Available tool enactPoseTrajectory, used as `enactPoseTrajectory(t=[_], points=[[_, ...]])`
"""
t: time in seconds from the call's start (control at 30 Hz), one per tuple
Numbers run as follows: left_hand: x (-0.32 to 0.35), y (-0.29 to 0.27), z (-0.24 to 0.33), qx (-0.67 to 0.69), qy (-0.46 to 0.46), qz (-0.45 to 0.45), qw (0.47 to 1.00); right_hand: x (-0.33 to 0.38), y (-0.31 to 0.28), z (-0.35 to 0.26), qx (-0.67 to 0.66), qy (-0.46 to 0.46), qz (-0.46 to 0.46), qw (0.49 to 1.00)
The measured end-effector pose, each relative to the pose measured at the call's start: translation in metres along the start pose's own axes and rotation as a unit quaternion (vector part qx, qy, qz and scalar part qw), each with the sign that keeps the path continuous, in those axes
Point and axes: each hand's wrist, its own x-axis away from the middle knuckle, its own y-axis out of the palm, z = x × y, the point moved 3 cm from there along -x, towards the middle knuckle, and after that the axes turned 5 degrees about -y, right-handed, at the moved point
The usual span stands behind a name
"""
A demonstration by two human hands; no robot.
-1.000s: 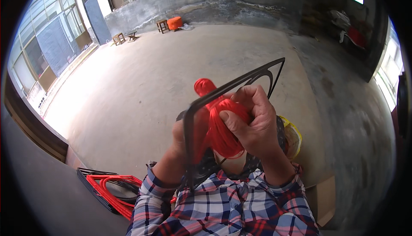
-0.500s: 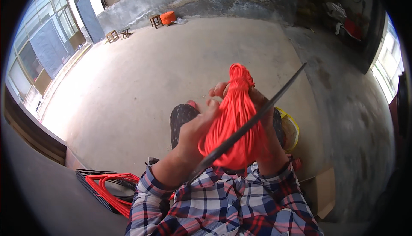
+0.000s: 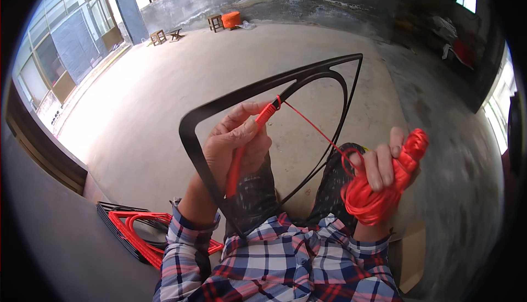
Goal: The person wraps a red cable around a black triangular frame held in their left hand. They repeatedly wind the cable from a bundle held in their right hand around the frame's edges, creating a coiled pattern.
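A black frame (image 3: pixel 247 91), roughly triangular with a curved loop inside it, stands tilted over my lap. Red cord is wound closely around part of the inner loop, and the wrapped stretch (image 3: pixel 266 116) is pinched in my left hand (image 3: pixel 239 140). From the top of the wrapping a single taut strand (image 3: pixel 313 122) runs down to the right. It leads to a bundled hank of red cord (image 3: pixel 370 200), around which the fingers of my right hand (image 3: pixel 381 167) are closed. My left palm hides some of the wrapped section.
On the grey surface at lower left lie several red and black frames (image 3: pixel 134 233). A cardboard box (image 3: pixel 413 261) stands at my lower right. Wooden stools (image 3: pixel 215 23) and an orange object (image 3: pixel 231 20) are near the far grey wall (image 3: pixel 263 8).
The hank has moved right and down, now in my right hand alone. My left hand has gone from the hank to the wrapped frame, which has turned from edge-on to show its shape.
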Motion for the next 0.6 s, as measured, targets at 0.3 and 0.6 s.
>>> enactPoseTrajectory(t=[0.3,0.6], points=[[-0.006,-0.024,0.005,0.0,0.026,-0.003,1.0,0.026,0.0,0.02,0.113,0.05,0.023,0.992],[-0.005,-0.011,-0.005,-0.006,0.031,-0.026,0.999,0.003,-0.008,0.045,0.183,0.144,0.188,0.954]])
